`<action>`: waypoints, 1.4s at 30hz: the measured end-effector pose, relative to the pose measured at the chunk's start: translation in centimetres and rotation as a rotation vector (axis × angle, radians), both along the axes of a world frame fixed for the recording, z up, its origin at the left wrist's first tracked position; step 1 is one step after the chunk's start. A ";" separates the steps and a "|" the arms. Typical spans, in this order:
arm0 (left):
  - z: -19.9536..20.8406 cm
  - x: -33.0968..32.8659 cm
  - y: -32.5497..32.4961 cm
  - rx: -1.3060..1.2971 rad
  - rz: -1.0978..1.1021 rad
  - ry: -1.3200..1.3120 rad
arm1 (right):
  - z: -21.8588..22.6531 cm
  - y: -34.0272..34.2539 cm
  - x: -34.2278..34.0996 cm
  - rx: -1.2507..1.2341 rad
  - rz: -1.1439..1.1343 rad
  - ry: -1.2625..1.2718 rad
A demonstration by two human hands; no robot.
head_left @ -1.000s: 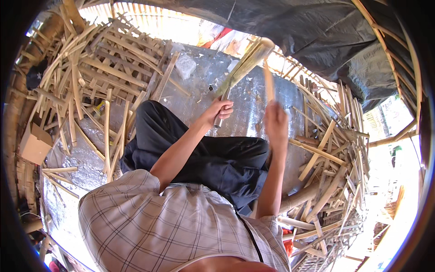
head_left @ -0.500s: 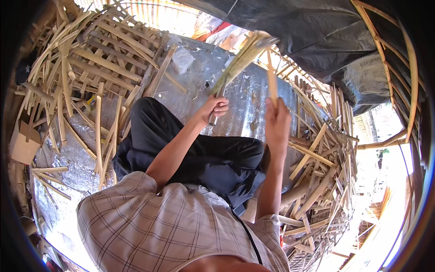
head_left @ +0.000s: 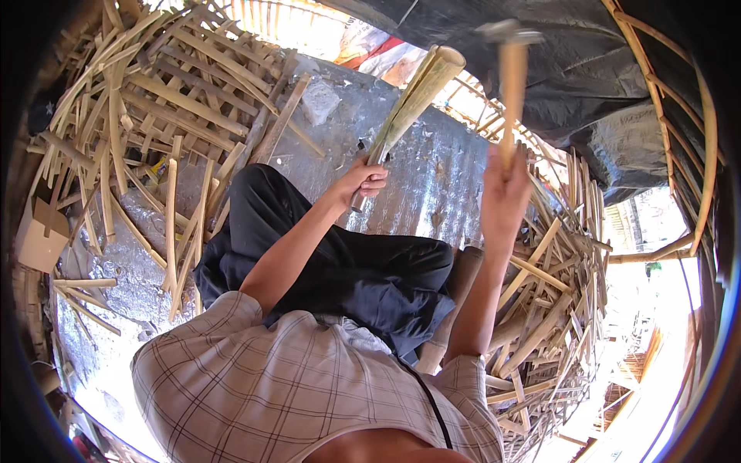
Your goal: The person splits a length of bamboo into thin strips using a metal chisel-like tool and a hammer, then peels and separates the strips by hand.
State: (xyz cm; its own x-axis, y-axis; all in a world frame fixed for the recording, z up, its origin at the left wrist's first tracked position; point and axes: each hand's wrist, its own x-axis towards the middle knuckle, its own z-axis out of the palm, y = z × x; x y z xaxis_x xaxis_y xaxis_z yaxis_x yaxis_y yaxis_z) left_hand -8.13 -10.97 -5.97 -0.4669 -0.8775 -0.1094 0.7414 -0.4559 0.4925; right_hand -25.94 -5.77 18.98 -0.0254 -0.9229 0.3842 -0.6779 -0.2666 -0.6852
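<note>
My right hand (head_left: 505, 185) is closed around the wooden handle of a hammer (head_left: 512, 92). The hammer's metal head, blurred by motion, is raised high, to the right of a split-looking bamboo piece (head_left: 421, 92) and apart from it. My left hand (head_left: 361, 180) is wrapped round a grey metal handle (head_left: 357, 201) whose tool lies along the bamboo's lower end; its exact kind I cannot make out. The bamboo slants up and to the right, its hollow end at the top.
Under my crossed legs (head_left: 324, 255) lies a shiny grey sheet (head_left: 417, 185). Bamboo strips (head_left: 181, 100) are heaped at the left, with more offcuts (head_left: 552, 301) at the right. A cardboard box (head_left: 42, 235) sits at the far left. Dark plastic sheeting (head_left: 556, 69) hangs at upper right.
My right hand has moved right, lifting the hammer up and away from the bamboo's top end, where its head was before. The left hand keeps its grip, nearly still.
</note>
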 end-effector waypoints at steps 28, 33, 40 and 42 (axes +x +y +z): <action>-1.1 -3.3 0.9 0.038 -0.067 -0.197 | 1.6 2.4 1.6 0.006 0.012 0.090; -0.8 -3.9 0.6 0.000 -0.050 -0.087 | -11.9 2.2 -1.2 -0.233 -0.137 -0.125; -0.7 -1.5 1.3 0.019 0.038 -0.157 | -4.7 0.2 -6.5 0.104 -0.187 0.087; -0.6 -1.2 0.4 0.045 0.062 -0.144 | -1.8 0.0 -6.0 -0.181 -0.226 -0.257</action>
State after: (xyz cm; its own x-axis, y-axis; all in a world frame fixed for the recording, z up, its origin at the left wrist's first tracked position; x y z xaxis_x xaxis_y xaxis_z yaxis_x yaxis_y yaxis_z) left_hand -9.32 -10.61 -6.57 -0.3885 -0.8970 -0.2109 0.6919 -0.4351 0.5762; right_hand -31.93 -5.77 17.16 -0.3372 -0.8010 0.4946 -0.5458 -0.2617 -0.7960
